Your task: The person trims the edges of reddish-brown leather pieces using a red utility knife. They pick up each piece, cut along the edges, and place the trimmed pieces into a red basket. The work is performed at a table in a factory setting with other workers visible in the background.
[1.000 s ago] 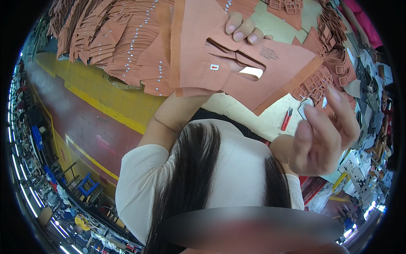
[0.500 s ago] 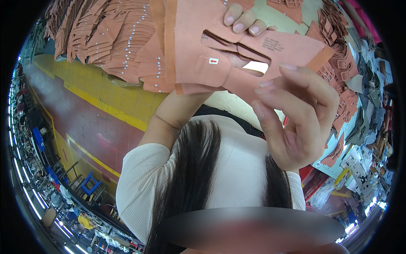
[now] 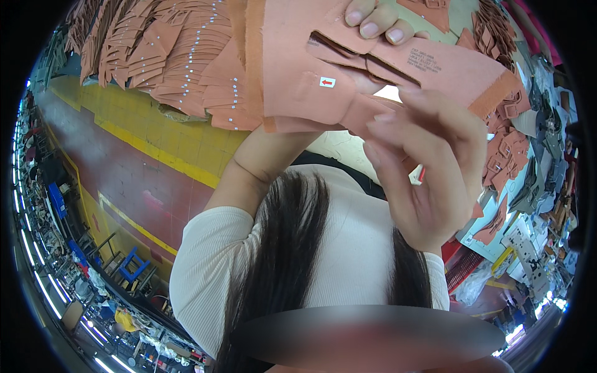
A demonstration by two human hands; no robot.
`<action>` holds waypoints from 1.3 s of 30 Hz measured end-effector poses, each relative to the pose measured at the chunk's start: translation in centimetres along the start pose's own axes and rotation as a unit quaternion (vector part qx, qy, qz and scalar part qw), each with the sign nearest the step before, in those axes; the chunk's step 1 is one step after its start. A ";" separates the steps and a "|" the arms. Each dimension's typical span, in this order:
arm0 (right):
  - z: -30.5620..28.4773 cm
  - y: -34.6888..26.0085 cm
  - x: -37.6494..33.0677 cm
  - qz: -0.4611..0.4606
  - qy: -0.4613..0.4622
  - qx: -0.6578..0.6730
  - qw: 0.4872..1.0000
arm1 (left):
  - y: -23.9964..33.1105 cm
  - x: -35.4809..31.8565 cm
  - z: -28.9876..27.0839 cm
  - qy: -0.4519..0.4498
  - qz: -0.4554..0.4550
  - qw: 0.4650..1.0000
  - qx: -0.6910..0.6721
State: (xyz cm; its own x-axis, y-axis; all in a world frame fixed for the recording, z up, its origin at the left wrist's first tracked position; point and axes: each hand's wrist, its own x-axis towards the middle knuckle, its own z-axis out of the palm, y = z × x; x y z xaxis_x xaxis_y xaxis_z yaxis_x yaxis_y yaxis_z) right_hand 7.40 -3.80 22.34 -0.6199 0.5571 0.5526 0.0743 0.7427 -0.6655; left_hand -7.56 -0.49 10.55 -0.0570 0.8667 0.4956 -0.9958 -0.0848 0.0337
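Terracotta piece [image 3: 339, 102]: being held up before the body, over the edge of the pale table [image 3: 341, 147]; carrying a white sticker with a red arrow [image 3: 327, 82], small dark print and a long cut-out slot.
Left hand [image 3: 375, 22]: reaching behind the piece, its fingers curling over the top edge and gripping it; the thumb is mostly hiding.
Right hand [image 3: 429, 158]: hovering in front of the piece's lower edge, fingers half curling, thumb tip standing apart from the fingertips; nothing is showing in the grip, and whether it is touching the piece cannot be told.
Fanned stacks [image 3: 152, 62]: lying in rows at upper left, small white tags dotting them.
Frame-shaped cut parts [image 3: 502, 149]: lying in a heap beyond the right hand.
Red item [image 3: 421, 176]: peeking out beside the right hand, mostly hiding.
Blue stool [image 3: 132, 266]: standing on the floor [image 3: 149, 174] at lower left.
Pink sleeve [image 3: 533, 28]: showing at upper right, belonging to another person.
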 end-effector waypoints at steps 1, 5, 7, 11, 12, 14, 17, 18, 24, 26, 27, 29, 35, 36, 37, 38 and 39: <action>0.2 -0.1 0.0 0.025 -0.005 -0.007 1.000 | 0.0 -0.1 0.1 0.004 0.000 1.000 0.001; 1.2 0.9 0.4 0.060 -0.012 -0.018 0.998 | -0.2 -0.5 0.3 0.023 -0.009 1.000 -0.001; 1.7 1.6 0.5 0.054 -0.001 -0.004 0.999 | -0.3 -0.7 0.4 0.027 -0.013 1.000 -0.002; 2.2 1.8 0.4 0.057 0.008 0.005 0.998 | -0.1 -1.1 0.8 0.039 -0.017 0.999 0.004; 2.3 1.8 0.3 0.057 0.010 0.008 0.998 | -0.1 -1.1 0.8 0.042 -0.019 0.999 0.005; 2.5 1.8 0.2 0.071 0.014 0.020 0.997 | 0.0 -1.2 0.8 0.047 -0.023 0.999 0.006; 2.6 1.7 0.0 0.094 0.010 0.032 0.995 | 0.0 -1.2 0.8 0.053 -0.028 0.998 0.007; 2.6 1.8 -0.1 0.089 0.001 0.026 0.996 | -0.1 -1.2 0.8 0.055 -0.029 0.998 0.005; 2.7 1.9 -0.3 0.122 -0.002 0.043 0.992 | -0.3 -1.1 0.3 0.059 -0.036 0.998 0.010; 3.1 2.0 -0.3 0.120 0.011 0.038 0.992 | -0.4 -1.0 0.2 0.061 -0.038 0.997 0.012; 3.2 2.0 -0.3 0.111 0.011 0.026 0.993 | -0.4 -1.0 0.2 0.063 -0.039 0.997 0.014; 3.4 2.1 -0.2 0.081 0.021 0.005 0.996 | -0.5 -1.1 0.2 0.064 -0.043 0.997 0.012; 3.8 2.1 -0.3 0.021 0.041 -0.009 0.999 | -0.4 -1.4 0.3 0.062 -0.045 0.997 0.010; 3.9 2.0 -0.3 0.014 0.038 -0.011 0.999 | -0.4 -1.4 0.3 0.060 -0.045 0.997 0.011; 3.9 2.0 -0.3 0.003 0.038 -0.015 0.999 | -0.4 -1.4 0.3 0.058 -0.045 0.997 0.011; 3.9 1.9 -0.3 0.002 0.031 -0.016 0.999 | -0.4 -1.4 0.3 0.057 -0.044 0.997 0.012; 3.8 1.8 -0.3 -0.003 0.025 -0.017 1.000 | -0.3 -1.4 0.2 0.054 -0.045 0.997 0.013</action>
State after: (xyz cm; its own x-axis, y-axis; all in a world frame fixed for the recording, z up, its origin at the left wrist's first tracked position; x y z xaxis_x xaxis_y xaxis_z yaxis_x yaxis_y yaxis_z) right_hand 4.72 -4.05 19.07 -0.5799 0.5700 0.5821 0.0979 0.7581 -0.6447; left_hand -7.12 -1.76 10.07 0.0230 0.9194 0.3927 -0.9952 -0.0161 0.0961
